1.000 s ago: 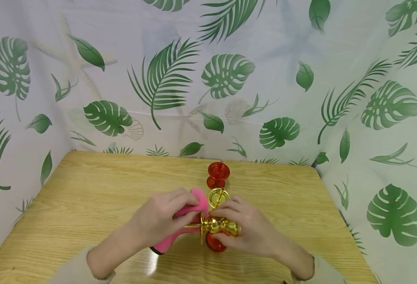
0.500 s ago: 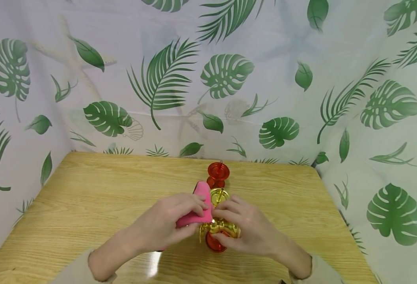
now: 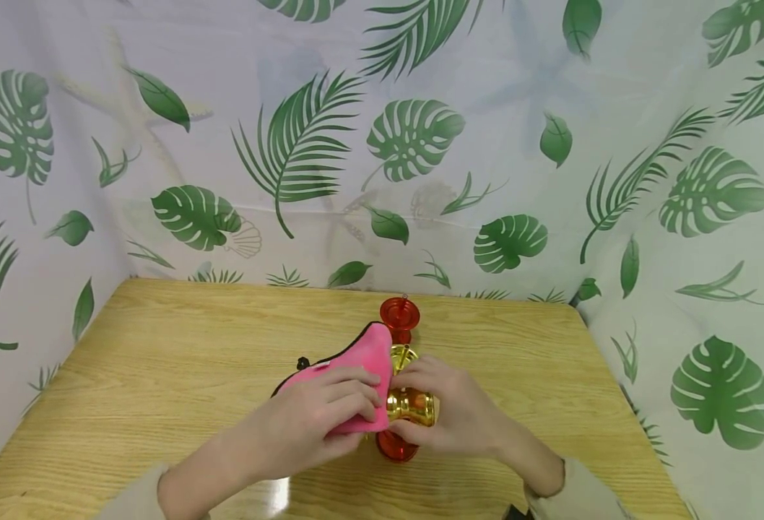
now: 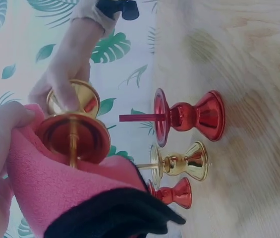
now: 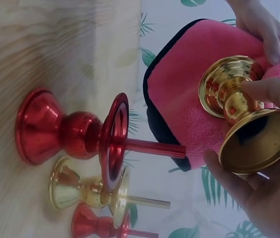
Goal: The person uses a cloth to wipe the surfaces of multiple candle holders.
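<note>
My right hand (image 3: 456, 408) grips a shiny gold candlestick (image 3: 414, 406) by its base end, holding it sideways above the table with its base to the right. In my left hand (image 3: 323, 412) is a pink cloth (image 3: 372, 350) with a black edge, pressed against the candlestick's dish end. The left wrist view shows the cloth wrapped partly around the dish and spike (image 4: 74, 141). From the head, the cloth hides that dish. Fingers of the right hand curl around the base rim (image 5: 251, 144) in the right wrist view.
Below the hands stands a red candlestick (image 3: 396, 448), upright. Behind it are another gold candlestick (image 3: 404, 355), partly hidden, and a farther red candlestick (image 3: 400, 315). All stand in a row on the wooden table (image 3: 213, 325). A leaf-patterned curtain (image 3: 317, 245) surrounds the table.
The cloth has spread upward and over the candlestick's dish, which was visible a second ago. My left hand has turned and shifted slightly with it. The right hand keeps its grip almost in place.
</note>
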`<move>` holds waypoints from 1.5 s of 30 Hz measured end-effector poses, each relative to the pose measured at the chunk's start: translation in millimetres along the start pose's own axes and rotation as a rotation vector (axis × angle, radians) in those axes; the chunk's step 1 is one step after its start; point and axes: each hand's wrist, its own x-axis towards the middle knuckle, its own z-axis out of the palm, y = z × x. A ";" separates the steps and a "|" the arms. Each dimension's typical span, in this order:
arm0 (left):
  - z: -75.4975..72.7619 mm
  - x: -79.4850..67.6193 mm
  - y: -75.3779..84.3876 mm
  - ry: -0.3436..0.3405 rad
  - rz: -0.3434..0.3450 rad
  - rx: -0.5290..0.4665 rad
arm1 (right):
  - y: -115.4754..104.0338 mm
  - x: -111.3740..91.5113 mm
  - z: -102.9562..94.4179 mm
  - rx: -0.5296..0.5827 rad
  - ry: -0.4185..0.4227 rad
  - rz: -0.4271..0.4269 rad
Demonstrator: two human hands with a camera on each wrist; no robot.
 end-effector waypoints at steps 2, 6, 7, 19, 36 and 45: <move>0.7 -0.7 1.8 -0.005 0.024 0.022 | 0.7 0.6 0.0 0.095 -0.029 0.090; 1.8 -2.3 4.8 -0.029 0.039 0.029 | 1.7 3.4 0.0 0.242 -0.080 0.246; 2.0 -2.8 5.3 -0.033 0.042 0.033 | 2.2 4.2 0.0 0.271 -0.094 0.284; 5.5 -6.6 3.1 -0.011 0.084 0.077 | 4.7 6.8 4.0 0.340 -0.117 0.350; 2.2 -1.5 -4.7 -0.016 -0.158 -0.150 | 2.0 -5.5 15.8 -0.113 0.137 -0.176; 1.1 -0.4 -6.7 -0.022 -0.214 -0.240 | 4.9 -3.7 18.2 -0.287 0.233 -0.460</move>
